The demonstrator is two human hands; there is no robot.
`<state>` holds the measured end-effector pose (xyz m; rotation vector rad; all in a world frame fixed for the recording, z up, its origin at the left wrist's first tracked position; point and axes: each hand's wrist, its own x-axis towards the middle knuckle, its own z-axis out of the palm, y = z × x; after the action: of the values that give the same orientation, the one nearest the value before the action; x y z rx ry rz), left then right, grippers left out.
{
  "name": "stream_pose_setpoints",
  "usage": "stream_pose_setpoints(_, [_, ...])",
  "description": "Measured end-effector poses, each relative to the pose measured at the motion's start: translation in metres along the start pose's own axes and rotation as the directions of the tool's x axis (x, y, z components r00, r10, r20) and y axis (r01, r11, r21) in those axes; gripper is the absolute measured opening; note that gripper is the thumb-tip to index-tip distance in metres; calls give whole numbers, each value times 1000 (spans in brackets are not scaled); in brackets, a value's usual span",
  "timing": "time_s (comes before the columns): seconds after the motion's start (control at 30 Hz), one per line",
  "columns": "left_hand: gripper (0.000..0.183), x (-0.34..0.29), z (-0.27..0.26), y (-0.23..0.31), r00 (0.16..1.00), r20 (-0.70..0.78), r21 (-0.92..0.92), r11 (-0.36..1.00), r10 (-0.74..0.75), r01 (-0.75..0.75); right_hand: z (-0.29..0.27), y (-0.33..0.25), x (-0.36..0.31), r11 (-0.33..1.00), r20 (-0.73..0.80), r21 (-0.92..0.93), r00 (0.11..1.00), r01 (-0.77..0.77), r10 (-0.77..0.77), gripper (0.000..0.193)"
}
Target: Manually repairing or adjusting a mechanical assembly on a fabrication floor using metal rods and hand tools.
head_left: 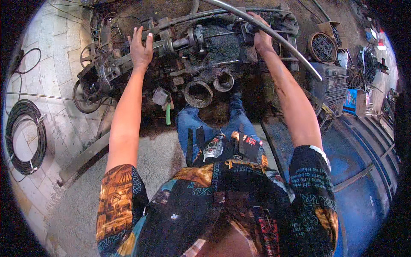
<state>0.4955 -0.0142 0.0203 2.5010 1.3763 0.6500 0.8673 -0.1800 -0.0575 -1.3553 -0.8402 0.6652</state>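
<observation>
Machine (188, 43) crosswise before the person's knees: dark, grimy metal, ringed shaft along it, two round pipe mouths on near side. Left hand (141, 49) spread over its left half, grasping nothing; contact unclear. Right hand (262, 42) at its right half, partly behind a long grey rod (278, 37); cannot tell its grip. Pale lettering on right sleeve (310, 184).

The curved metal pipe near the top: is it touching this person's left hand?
Apart. The head view shows the left hand with fingers spread, and a plain stretch of dark machinery between it and the curved metal pipe.
</observation>
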Motion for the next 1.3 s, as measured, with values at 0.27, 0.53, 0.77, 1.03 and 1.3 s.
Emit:
stream_pose_setpoints(0.27, [61,2,9,-9,1000,-5,31,1000,6,-6,7,-28,-24,735,-194,-657,980,-170,53,29])
stream_pose_setpoints(0.53, [62,1,4,-1,1000,-7,92,995,30,-30,5,-189,-71,810,198,-577,980,99,21,31])
stream_pose_setpoints(0.77, [55,-28,-30,10,993,-111,113,993,36,-24,-9,-148,-11,544,282,-780,950,309,-135,51])
stream_pose_setpoints(1.03, [37,-209,-71,43,926,-187,-9,943,-328,333,6,-186,-18,453,318,-863,936,221,149,48])
stream_pose_setpoints(1.3, [26,-323,-55,45,827,130,-128,818,-547,561,11,-194,-33,455,343,-850,934,265,97,44])
